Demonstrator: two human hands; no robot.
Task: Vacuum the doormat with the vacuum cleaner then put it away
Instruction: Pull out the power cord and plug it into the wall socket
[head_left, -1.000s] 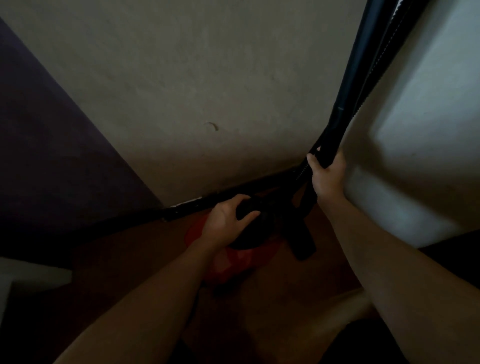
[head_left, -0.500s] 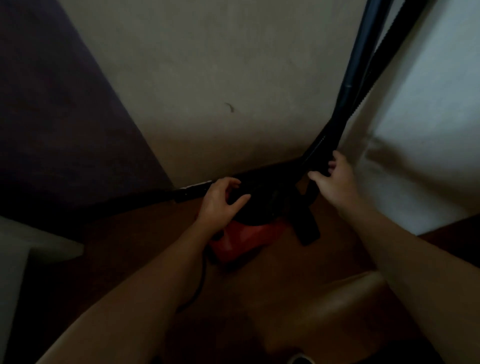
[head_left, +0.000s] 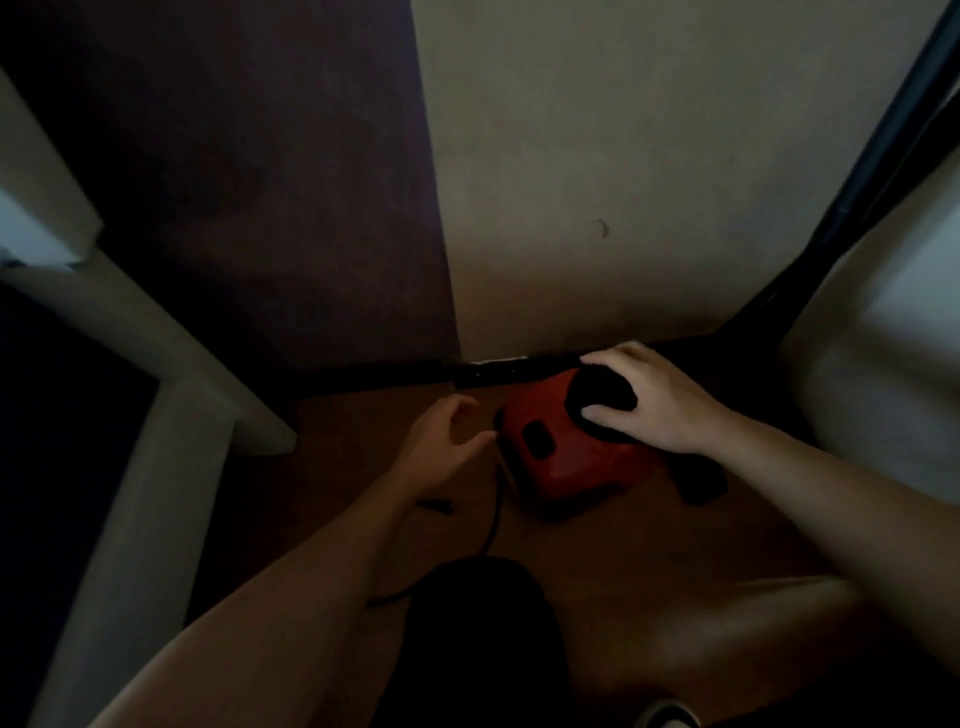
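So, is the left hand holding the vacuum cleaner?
No, the left hand is open beside the vacuum cleaner; only the right hand grips it.

The vacuum cleaner (head_left: 566, 457) is seen as a small red canister with a rounded black top and a dark oval recess in its side. It is set on the brown floor (head_left: 649, 545), close to the dark skirting (head_left: 395, 376). Its black wand (head_left: 878, 156) is leaned up into the wall corner, and a black cord (head_left: 496, 499) is trailed from its left end.
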